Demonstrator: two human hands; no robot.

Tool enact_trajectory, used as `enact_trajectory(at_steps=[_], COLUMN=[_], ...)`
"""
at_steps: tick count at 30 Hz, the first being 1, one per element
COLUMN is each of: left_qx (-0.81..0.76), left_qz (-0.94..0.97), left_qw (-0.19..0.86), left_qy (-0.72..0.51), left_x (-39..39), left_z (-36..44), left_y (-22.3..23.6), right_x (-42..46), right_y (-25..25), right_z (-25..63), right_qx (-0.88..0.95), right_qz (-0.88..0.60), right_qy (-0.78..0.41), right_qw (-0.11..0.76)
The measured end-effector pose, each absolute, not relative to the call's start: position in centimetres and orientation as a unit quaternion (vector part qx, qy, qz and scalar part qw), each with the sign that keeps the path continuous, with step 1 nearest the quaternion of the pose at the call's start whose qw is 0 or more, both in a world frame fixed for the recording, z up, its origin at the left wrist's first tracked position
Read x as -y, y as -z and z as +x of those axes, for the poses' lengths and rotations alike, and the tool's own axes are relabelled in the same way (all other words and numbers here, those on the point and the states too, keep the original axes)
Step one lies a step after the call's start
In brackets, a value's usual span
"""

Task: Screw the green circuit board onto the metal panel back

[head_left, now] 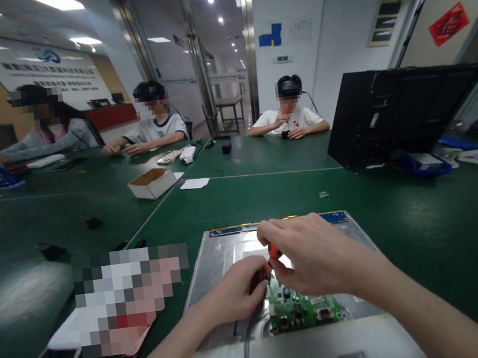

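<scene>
My right hand [313, 254] is wrapped round the orange and black handle of a screwdriver [274, 251], which points down at the upper left corner of a green circuit board [305, 310]. Close beside the screwdriver's lower end, my left hand [247, 285] has its fingers pinched together; whatever they hold is hidden. The board lies on the silvery metal back of a flat display panel [206, 270]. A narrow blue circuit strip [232, 231] runs along the panel's far edge. From near my left hand a grey cable [246, 352] trails toward me.
A large black monitor [400, 112] stands at right, a blue tray [424, 163] by its base. An open white box [152, 184] sits ahead on the green table [267, 196]. At left lies a blurred pink item [140, 336]. Several people sit across the table.
</scene>
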State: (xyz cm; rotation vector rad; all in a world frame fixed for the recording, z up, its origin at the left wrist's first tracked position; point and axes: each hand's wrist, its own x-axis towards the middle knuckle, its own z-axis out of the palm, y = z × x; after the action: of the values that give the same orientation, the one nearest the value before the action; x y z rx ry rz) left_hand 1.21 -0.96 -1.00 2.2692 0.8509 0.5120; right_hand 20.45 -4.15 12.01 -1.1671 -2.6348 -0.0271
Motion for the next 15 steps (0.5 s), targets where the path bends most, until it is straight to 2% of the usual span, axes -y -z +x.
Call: enact_trajectory(at_steps=[8,15], left_qx=[-0.311,-0.322], left_qz=[0.873,0.869], left_qw=[0.313,0.317], left_qy=[-0.208,-0.199], left_x=[0.92,0.92], left_z=[1.23,1.21], left_y=[0.74,0.87], right_x=[3.91,4.23], right_y=[-12.07,-12.06], right_z=[20.49,20.42], right_qx=[0.903,0.91], right_qz=[-0.417,-0.396], right_qy=[0.02,0.0], right_qw=[0.099,0.125])
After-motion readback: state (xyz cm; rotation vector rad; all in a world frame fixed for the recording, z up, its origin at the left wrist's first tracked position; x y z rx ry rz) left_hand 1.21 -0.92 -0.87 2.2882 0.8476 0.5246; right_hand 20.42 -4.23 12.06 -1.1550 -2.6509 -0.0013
